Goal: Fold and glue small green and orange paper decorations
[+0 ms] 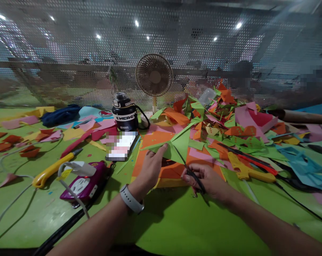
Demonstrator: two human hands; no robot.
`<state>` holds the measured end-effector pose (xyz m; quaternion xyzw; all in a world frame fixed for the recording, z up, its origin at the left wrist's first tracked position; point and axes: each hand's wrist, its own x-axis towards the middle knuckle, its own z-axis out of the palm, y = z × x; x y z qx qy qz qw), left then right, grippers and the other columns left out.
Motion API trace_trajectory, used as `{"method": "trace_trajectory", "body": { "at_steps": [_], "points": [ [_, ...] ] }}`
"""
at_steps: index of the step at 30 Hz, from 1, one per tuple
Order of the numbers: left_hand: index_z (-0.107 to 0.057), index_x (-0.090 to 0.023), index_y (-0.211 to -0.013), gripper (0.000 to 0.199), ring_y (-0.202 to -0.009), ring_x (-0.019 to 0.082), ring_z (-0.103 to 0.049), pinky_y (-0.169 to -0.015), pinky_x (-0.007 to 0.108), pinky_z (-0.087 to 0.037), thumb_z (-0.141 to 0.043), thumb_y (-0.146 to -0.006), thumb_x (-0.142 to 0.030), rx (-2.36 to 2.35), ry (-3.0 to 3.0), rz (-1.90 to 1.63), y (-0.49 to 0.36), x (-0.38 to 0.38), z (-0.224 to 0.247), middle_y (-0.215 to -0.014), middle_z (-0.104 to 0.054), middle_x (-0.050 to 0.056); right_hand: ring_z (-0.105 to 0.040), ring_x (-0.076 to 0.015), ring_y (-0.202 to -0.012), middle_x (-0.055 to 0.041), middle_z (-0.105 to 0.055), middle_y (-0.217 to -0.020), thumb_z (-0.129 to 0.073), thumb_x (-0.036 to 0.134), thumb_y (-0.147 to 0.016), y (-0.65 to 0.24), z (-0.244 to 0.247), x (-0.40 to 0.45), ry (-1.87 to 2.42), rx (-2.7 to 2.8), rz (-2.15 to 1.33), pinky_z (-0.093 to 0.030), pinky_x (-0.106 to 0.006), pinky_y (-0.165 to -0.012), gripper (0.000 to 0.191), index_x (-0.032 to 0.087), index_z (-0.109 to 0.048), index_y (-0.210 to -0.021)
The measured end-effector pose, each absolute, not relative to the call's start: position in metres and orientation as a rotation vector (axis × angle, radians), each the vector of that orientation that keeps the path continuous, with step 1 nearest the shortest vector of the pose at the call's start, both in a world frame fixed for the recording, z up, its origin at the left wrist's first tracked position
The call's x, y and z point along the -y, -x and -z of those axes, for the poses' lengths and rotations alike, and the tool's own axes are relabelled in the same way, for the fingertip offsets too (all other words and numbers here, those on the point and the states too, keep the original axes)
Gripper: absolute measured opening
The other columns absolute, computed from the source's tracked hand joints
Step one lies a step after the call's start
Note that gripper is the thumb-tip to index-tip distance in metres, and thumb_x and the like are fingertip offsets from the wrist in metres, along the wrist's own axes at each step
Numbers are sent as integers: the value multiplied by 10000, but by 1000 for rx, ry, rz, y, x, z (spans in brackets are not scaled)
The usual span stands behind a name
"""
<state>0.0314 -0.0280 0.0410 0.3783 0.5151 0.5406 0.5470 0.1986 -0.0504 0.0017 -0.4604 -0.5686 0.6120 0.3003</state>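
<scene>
My left hand (pixel 153 163) pinches a folded sheet of light green paper (pixel 181 145), its thumb lying on top. My right hand (pixel 200 177) is closed round a dark pair of scissors (pixel 194 177). The slim blades run up and to the left across the green paper, towards its upper fold. Whether the blades are parted is hard to make out. Beneath both hands lie orange sheets (pixel 147 142) with a yellow edge, flat on the green table (pixel 161 224). A pale watch band circles my left wrist.
Left of my hands are a purple power strip (pixel 83 186) with a plugged-in charger, a yellow-handled tool (pixel 54 170) and a phone (pixel 123 145). A black bottle (pixel 125 113) and a fan (pixel 154 75) stand behind. Paper scraps (pixel 225 113) and a yellow glue gun (pixel 246 170) lie right.
</scene>
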Motion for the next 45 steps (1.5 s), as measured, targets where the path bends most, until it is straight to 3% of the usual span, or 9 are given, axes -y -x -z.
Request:
{"method": "trace_trajectory", "body": {
  "at_steps": [5,12,17,26,37,45],
  "points": [
    [-633,-216,-580,165,-613,230,-617,-671,296,-520,-590,-723,-147,-1245,-906,-1283,-32,31,-48,-350,-410,-34,-450,-64,-498,56,-486,-623,-755,549,-666,-200,-2,51,1217,1544,-1609,-423,-202,-472,446,163,-569,-789],
    [-652,-203,-646,122,-615,202,-623,-604,265,-516,-589,-750,-210,-1172,-898,-1292,-33,26,-36,-477,-547,-8,-455,-67,-491,53,-499,-614,-772,530,-651,-199,0,50,1229,1512,-1593,-423,-209,-468,444,160,-573,-793],
    [-672,-192,-678,115,-563,188,-604,-552,244,-506,-586,-748,-220,-1198,-932,-1292,-33,26,-31,-428,-493,-31,-454,-73,-513,44,-502,-637,-764,517,-672,-199,1,50,1188,1508,-1614,-430,-213,-474,422,160,-577,-797],
    [-667,-214,-660,91,-764,228,-645,-712,289,-530,-615,-731,-238,-1202,-1059,-1358,-30,22,-24,-525,-584,11,-449,-60,-490,42,-518,-645,-779,548,-630,-197,-3,50,1241,1480,-1597,-405,-204,-461,483,145,-577,-803],
    [-657,-197,-684,173,-753,210,-646,-755,317,-515,-577,-766,-327,-1091,-1107,-1360,-30,17,-8,-671,-672,51,-451,-61,-492,38,-528,-635,-778,508,-658,-199,0,49,1216,1502,-1605,-403,-198,-464,439,142,-595,-820],
    [-628,-199,-625,246,-838,246,-641,-755,328,-501,-583,-761,-399,-1155,-1228,-1367,-27,12,2,-623,-659,40,-455,-65,-475,48,-515,-597,-773,533,-650,-199,1,49,1194,1504,-1603,-417,-200,-459,459,141,-592,-804]
  ]
}}
